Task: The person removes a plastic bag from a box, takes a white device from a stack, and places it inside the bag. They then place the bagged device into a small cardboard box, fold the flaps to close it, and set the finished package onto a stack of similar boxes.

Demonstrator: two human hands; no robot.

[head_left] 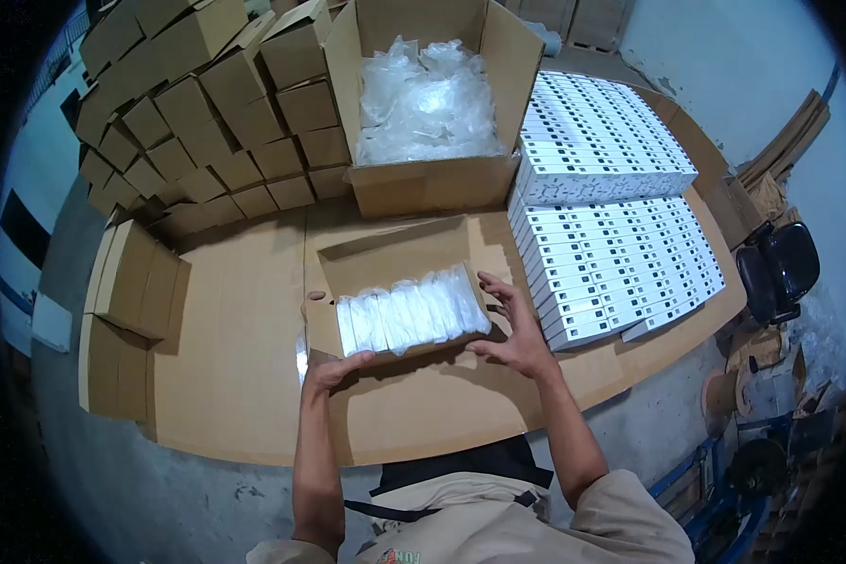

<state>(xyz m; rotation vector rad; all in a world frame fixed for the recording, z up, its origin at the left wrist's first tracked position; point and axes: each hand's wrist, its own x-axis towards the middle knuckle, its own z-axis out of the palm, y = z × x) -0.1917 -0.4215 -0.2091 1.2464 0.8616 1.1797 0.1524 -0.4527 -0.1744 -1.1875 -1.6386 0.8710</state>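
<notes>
Brown oblong cardboard box (pixel 399 242), opening upward, long axis left-right; left hand (pixel 330 372) clamped on corner, right hand (pixel 524 342) spread alongside.

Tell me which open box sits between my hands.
The smaller box, with wrapped packs in a row; the larger box behind it holds crumpled clear plastic.

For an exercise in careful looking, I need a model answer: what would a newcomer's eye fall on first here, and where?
Probably the tight rows of white boxes on the right, bright against the brown cardboard. Next, perhaps the large open carton at the back, heaped with clear plastic. Then the smaller open carton in the middle, between the person's hands.
</notes>
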